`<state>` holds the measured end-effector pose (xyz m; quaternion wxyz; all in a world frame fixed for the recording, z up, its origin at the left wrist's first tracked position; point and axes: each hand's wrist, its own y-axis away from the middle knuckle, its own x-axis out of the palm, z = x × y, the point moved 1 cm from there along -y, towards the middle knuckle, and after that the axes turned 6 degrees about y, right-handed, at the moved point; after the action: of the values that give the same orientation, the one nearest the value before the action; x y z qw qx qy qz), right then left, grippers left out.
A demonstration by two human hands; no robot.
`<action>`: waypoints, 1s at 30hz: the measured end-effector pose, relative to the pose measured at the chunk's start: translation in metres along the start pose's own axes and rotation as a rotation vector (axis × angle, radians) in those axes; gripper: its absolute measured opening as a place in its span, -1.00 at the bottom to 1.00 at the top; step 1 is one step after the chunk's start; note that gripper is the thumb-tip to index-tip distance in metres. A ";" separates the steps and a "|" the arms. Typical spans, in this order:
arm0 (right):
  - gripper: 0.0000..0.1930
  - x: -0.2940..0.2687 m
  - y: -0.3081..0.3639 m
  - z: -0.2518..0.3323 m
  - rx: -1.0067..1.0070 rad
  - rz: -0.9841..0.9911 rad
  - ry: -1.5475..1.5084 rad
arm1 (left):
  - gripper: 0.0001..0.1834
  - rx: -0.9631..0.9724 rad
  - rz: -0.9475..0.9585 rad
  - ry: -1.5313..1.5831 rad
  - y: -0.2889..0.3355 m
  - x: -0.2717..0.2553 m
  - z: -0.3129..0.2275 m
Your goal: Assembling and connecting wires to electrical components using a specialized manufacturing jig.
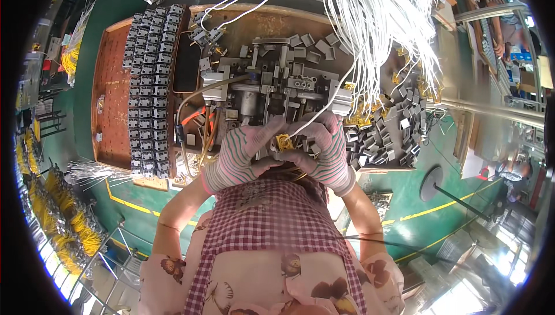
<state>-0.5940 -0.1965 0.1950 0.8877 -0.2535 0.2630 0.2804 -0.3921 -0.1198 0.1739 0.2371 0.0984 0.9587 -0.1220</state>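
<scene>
My gloved right hand (326, 156), in a striped work glove, is closed on a small brass-coloured metal part (283, 141) in front of my chest. A white wire (318, 113) runs up from this part past my right fingers. Beside it, my gloved left hand (240, 156) has its thumb and forefinger spread apart, with the forefinger's tip close to the right fingers. I see nothing held in the left hand, though its other fingers are partly hidden. Just beyond both hands stands a metal fixture (248, 104) with blocks, rods and a cylinder.
Rows of small grey-black housings (149, 92) stand on the reddish tray (110, 118) at left. A large bundle of white wires (370, 26) hangs over the far right. Loose grey caps (399, 133) and brass parts (361, 119) lie at right. A round-based stand (432, 184) is on the green floor.
</scene>
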 end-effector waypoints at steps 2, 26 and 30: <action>-0.41 0.002 -0.002 -0.005 -0.017 0.022 -0.023 | -0.03 -0.031 -0.015 0.074 0.004 0.002 -0.002; -0.28 0.038 -0.044 -0.043 0.104 0.226 0.643 | -0.57 0.115 0.144 -0.653 -0.025 -0.005 0.048; -0.30 0.042 -0.050 -0.049 0.100 0.187 0.564 | -0.57 0.133 0.267 -0.660 -0.027 -0.005 0.073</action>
<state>-0.5486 -0.2464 0.1488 0.7613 -0.2520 0.5348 0.2661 -0.3634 -0.1665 0.1189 0.5407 0.1934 0.7993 -0.1772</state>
